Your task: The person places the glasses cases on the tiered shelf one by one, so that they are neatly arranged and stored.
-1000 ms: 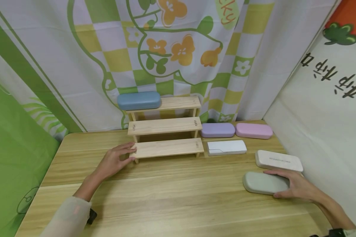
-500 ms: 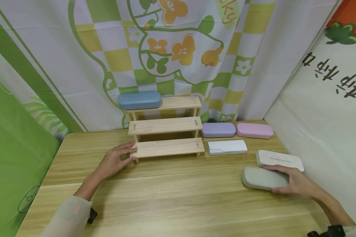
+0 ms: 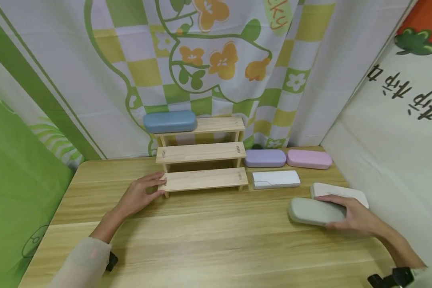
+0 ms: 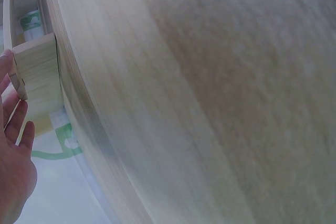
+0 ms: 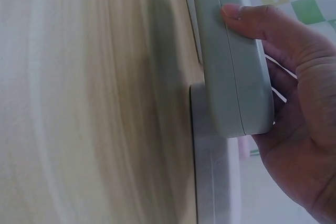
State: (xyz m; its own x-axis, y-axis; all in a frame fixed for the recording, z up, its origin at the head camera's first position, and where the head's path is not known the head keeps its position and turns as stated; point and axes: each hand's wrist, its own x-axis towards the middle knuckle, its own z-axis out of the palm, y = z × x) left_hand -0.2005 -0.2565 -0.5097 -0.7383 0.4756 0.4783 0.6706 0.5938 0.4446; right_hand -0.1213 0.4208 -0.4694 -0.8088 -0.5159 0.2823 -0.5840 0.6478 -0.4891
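In the head view my right hand (image 3: 356, 216) grips a grey-green glasses case (image 3: 313, 211) by its right end. The right wrist view shows the thumb on one long side of the case (image 5: 231, 66), which is held above the wooden table with a shadow on the wood. Behind it lies a white glasses case (image 3: 340, 192), partly covered by the hand. My left hand (image 3: 138, 194) holds the left end of the lowest step of a three-step wooden rack (image 3: 205, 180), thumb at the front edge. A blue glasses case (image 3: 170, 122) rests on the top step, at its left.
Right of the rack, a purple case (image 3: 264, 158) and a pink case (image 3: 309, 159) stand side by side at the back of the table (image 3: 201, 248). In front of the purple one lies a slim white case (image 3: 275, 179). A patterned curtain (image 3: 216, 92) hangs behind.
My right hand has raised the grey-green glasses case off the table and moved it slightly left and back. The left hand stays on the rack.
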